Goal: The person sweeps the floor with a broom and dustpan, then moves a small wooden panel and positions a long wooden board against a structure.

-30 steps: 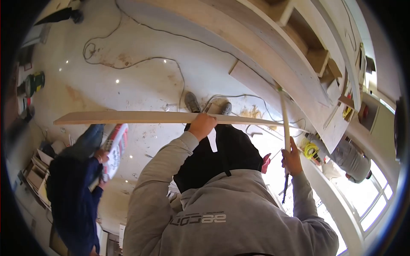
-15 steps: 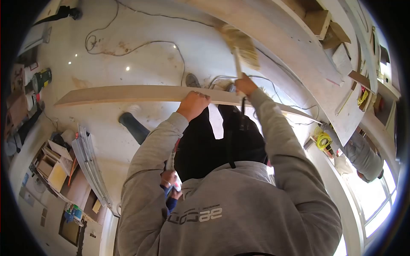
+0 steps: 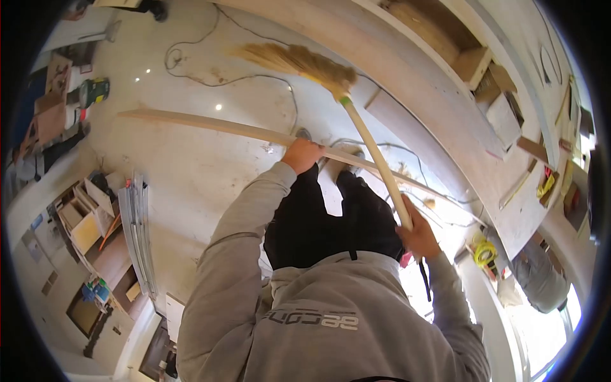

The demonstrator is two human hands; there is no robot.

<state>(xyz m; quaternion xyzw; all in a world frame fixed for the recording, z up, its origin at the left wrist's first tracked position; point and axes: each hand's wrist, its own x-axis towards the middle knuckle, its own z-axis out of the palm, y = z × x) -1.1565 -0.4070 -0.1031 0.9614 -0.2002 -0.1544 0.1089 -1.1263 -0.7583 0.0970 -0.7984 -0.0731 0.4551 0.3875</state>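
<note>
A long, narrow wooden board [image 3: 223,125] crosses in front of my legs, its thin edge turned up toward me. Near its middle, the fingers of my left hand [image 3: 303,155] are wrapped over that edge. My right hand [image 3: 418,230], off to the right of my hips, grips the pale handle of a straw broom [image 3: 372,146]. The handle passes over the board in this view. Beyond the board, the broom's bristles fan out to the left, close over the floor and the grey cable.
A grey cable [image 3: 245,77] winds across the pale floor [image 3: 184,172]. Long panels and a workbench [image 3: 439,95] curve along the right, where a crouching person [image 3: 540,275] shows. Metal profiles [image 3: 137,235] and a shelf of offcuts [image 3: 86,216] stand at the left.
My right hand has drawn back toward my hip, and the broom now shows at full length with its bristles swung left. The board has turned from its broad face to its narrow edge.
</note>
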